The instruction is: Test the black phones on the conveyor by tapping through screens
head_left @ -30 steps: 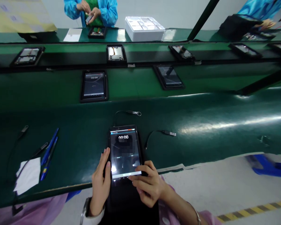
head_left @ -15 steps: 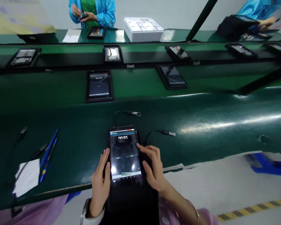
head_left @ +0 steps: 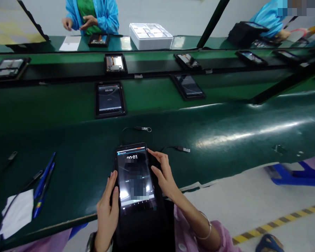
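Note:
A black tablet with a lit screen showing 00:01 lies in front of me, its lower part reaching past the bench's front edge. My left hand holds it along the left side, fingers straight against the edge and thumb beside them. At the upper right side, my right hand has its index fingertip near the corner and its thumb on the edge lower down; its other fingers are partly hidden. A short cable with a metal ring end lies beyond the tablet's top. Another cable with a metal plug lies to the right.
Two tablets in black frames, one left and another right, lie farther back. Opened tablets line the dark strip behind. Blue pens and white paper lie left. Co-workers in blue sit across, near a white box.
My right hand has moved up the tablet's right edge, its index finger now near the top corner. My left hand stays on the left side. The view has shifted slightly.

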{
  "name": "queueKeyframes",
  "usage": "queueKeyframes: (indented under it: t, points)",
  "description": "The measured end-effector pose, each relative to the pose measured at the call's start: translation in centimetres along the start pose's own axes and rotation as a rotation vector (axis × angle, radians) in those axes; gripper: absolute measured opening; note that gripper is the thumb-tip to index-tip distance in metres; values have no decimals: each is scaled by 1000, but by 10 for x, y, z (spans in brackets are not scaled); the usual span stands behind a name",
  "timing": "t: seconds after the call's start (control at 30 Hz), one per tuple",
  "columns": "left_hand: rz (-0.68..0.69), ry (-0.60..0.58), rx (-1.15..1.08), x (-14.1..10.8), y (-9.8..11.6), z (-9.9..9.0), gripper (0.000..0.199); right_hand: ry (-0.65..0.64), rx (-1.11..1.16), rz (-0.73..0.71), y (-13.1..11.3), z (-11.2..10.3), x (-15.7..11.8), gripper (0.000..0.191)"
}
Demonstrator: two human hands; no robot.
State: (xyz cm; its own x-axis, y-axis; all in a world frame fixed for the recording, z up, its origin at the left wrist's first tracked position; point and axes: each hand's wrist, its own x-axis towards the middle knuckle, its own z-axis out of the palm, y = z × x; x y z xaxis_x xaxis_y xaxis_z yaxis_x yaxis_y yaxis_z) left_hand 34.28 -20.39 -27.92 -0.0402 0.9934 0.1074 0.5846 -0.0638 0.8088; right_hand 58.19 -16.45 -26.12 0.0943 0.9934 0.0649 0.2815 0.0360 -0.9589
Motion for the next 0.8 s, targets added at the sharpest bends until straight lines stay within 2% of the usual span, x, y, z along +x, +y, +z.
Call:
queueKeyframes:
  t: [0.2, 0.43, 0.63, 0.8]
  points:
    - [-36, -1, 8, 0, 1, -1, 47, 32, -49, -44, 0, -1, 4, 42]
    - [-6, 10, -13, 3, 3, 1, 47, 106, -196, -214, -10, -9, -2, 33]
    - [-10, 9, -19, 1, 3, -1, 47, 74, -321, -346, -9, -13, -8, 34]
    - [-25, 3, -20, 1, -1, 1, 47, 76, -349, -381, -6, -12, -9, 34]
